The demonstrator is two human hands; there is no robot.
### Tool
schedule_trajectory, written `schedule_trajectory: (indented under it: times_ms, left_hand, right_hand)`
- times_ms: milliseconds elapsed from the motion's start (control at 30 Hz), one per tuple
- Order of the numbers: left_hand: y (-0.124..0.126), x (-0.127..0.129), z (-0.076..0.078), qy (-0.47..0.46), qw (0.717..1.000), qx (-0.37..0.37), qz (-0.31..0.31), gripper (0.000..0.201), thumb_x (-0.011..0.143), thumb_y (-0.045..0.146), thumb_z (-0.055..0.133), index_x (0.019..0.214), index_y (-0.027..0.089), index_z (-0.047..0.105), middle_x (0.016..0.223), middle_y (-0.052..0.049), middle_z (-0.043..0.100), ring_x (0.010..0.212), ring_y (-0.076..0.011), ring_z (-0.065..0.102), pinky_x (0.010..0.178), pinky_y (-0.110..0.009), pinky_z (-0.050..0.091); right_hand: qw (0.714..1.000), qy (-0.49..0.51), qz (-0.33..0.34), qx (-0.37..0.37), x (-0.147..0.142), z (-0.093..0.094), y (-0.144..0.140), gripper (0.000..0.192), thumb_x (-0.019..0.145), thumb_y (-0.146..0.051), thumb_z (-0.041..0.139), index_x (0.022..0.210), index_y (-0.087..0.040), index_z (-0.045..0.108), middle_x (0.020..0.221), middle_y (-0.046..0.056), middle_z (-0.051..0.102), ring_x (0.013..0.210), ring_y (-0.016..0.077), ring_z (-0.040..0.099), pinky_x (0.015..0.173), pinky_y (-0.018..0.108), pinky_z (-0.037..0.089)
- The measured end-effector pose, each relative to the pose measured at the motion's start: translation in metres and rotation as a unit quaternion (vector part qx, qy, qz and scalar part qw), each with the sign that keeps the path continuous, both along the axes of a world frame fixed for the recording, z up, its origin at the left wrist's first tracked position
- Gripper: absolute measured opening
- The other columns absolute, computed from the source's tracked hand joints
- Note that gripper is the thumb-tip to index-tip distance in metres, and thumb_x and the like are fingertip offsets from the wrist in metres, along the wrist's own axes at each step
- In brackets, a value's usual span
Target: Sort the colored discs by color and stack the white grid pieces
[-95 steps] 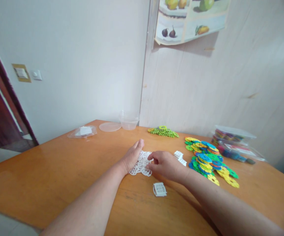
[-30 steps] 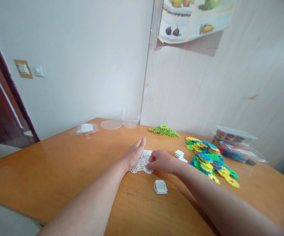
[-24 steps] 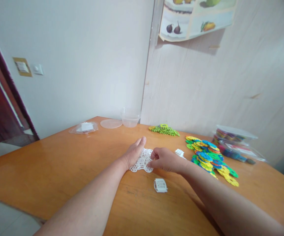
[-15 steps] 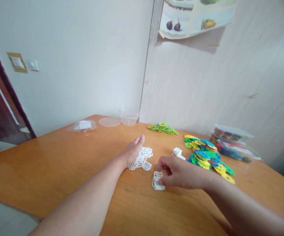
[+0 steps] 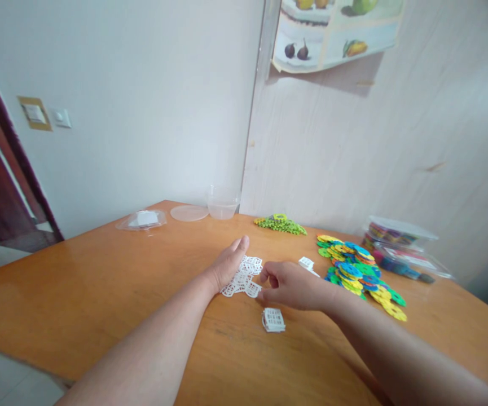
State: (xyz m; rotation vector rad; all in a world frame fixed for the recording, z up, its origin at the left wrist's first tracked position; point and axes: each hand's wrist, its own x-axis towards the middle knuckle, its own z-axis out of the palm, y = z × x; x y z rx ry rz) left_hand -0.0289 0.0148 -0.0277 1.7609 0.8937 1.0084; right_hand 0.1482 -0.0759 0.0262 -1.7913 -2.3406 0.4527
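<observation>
Head view: my right hand has come back from the loose white lattice tile, fingers pinched narrow at the flat white lattice sheet on the orange wooden bench. My left hand presses it, fingers flat; the tile lies just nearer me.

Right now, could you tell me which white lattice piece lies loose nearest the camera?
The small stack of white squares, lying alone just below the right hand, apart from the joined white sheet.

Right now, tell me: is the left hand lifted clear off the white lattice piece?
No, the left hand lies flat on the table with its palm pressing the edge of the white lattice piece.
</observation>
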Motion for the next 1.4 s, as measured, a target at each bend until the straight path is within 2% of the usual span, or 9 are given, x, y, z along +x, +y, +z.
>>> schedule_trajectory:
  times_ms: [167, 467, 667, 800, 967, 1067, 1167, 1300, 1400]
  left_hand:
    - [0.001, 0.0, 0.0, 0.008, 1.0, -0.003, -0.007, 0.072, 0.09, 0.069, 0.023, 0.131, 0.018, 0.052, 0.134, -0.013, 0.058, 0.127, -0.0252, 0.05, 0.104, -0.036, 0.036]
    - [0.0, 0.0, 0.0, 0.022, 1.0, 0.002, -0.013, 0.075, 0.09, 0.069, 0.021, 0.135, 0.016, 0.048, 0.136, -0.014, 0.056, 0.127, -0.0248, 0.049, 0.105, -0.036, 0.035]
    - [-0.003, -0.001, 0.002, 0.03, 0.999, 0.01, -0.007, 0.072, 0.09, 0.067, 0.022, 0.134, 0.016, 0.049, 0.134, -0.013, 0.057, 0.125, -0.0246, 0.051, 0.104, -0.035, 0.036]
    - [-0.006, 0.001, 0.006, 0.024, 0.999, 0.042, 0.003, 0.065, 0.089, 0.064, 0.037, 0.13, 0.017, 0.053, 0.132, -0.012, 0.058, 0.122, -0.0244, 0.052, 0.102, -0.033, 0.038]
    - [-0.01, 0.0, 0.015, 0.045, 0.994, 0.096, -0.009, 0.046, 0.082, 0.059, 0.053, 0.083, 0.016, 0.069, 0.087, -0.005, 0.068, 0.084, -0.0198, 0.061, 0.075, -0.028, 0.046]
    - [-0.013, -0.001, 0.018, 0.023, 0.998, 0.042, -0.047, 0.042, 0.079, 0.056, 0.057, 0.074, 0.015, 0.065, 0.067, 0.0, 0.06, 0.062, -0.0131, 0.053, 0.059, -0.024, 0.041]
    - [-0.015, -0.001, 0.017, -0.004, 0.997, -0.024, -0.074, 0.04, 0.078, 0.054, 0.06, 0.072, 0.014, 0.061, 0.06, 0.003, 0.055, 0.053, -0.0097, 0.048, 0.052, -0.021, 0.036]
    - [-0.015, -0.001, 0.013, -0.009, 0.995, -0.066, -0.08, 0.039, 0.077, 0.053, 0.063, 0.073, 0.014, 0.06, 0.059, 0.003, 0.054, 0.051, -0.0096, 0.049, 0.049, -0.021, 0.034]
    - [-0.015, -0.001, 0.012, -0.009, 0.992, -0.078, -0.097, 0.041, 0.075, 0.054, 0.064, 0.076, 0.014, 0.062, 0.061, 0.001, 0.058, 0.054, -0.011, 0.052, 0.05, -0.021, 0.036]
  right_hand:
    - [0.998, -0.066, -0.004, 0.012, -0.013, -0.009, 0.015, 0.036, 0.069, -0.054, 0.066, 0.086, -0.023, 0.062, 0.078, 0.0, 0.066, 0.062, 0.0145, 0.054, 0.05, 0.024, 0.027]
    - [0.994, -0.089, 0.007, 0.064, -0.013, -0.017, 0.015, 0.017, 0.076, -0.036, 0.058, 0.079, -0.021, 0.064, 0.073, 0.002, 0.066, 0.06, 0.0132, 0.052, 0.052, 0.025, 0.025]
    - [0.998, 0.05, 0.017, 0.046, 0.003, -0.014, 0.016, 0.022, 0.083, -0.031, 0.05, 0.069, -0.018, 0.062, 0.063, -0.001, 0.061, 0.056, 0.0109, 0.049, 0.052, 0.023, 0.031]
    - [0.977, 0.209, -0.047, -0.021, 0.016, -0.016, 0.014, 0.026, 0.086, -0.037, 0.049, 0.077, -0.018, 0.064, 0.068, 0.001, 0.065, 0.057, 0.0113, 0.054, 0.051, 0.022, 0.037]
    - [0.919, 0.375, -0.116, -0.04, 0.015, -0.012, 0.005, 0.028, 0.085, -0.045, 0.054, 0.081, -0.017, 0.059, 0.073, 0.002, 0.065, 0.054, 0.0094, 0.053, 0.045, 0.021, 0.036]
    - [0.894, 0.429, -0.116, -0.053, 0.008, -0.011, 0.003, 0.028, 0.085, -0.044, 0.054, 0.082, -0.017, 0.056, 0.073, 0.003, 0.065, 0.054, 0.0098, 0.055, 0.047, 0.022, 0.039]
    - [0.919, 0.379, -0.106, -0.029, 0.003, -0.013, 0.001, 0.028, 0.087, -0.044, 0.051, 0.089, -0.016, 0.057, 0.076, 0.004, 0.065, 0.057, 0.0112, 0.057, 0.051, 0.024, 0.043]
    - [0.966, 0.191, -0.061, 0.163, 0.003, -0.012, -0.004, 0.041, 0.081, -0.038, 0.063, 0.117, -0.02, 0.057, 0.102, 0.006, 0.065, 0.078, 0.0154, 0.062, 0.067, 0.028, 0.047]
    - [0.975, 0.094, -0.002, 0.202, 0.004, -0.006, -0.01, 0.032, 0.082, -0.035, 0.063, 0.112, -0.024, 0.064, 0.104, 0.005, 0.064, 0.088, 0.018, 0.062, 0.076, 0.031, 0.046]
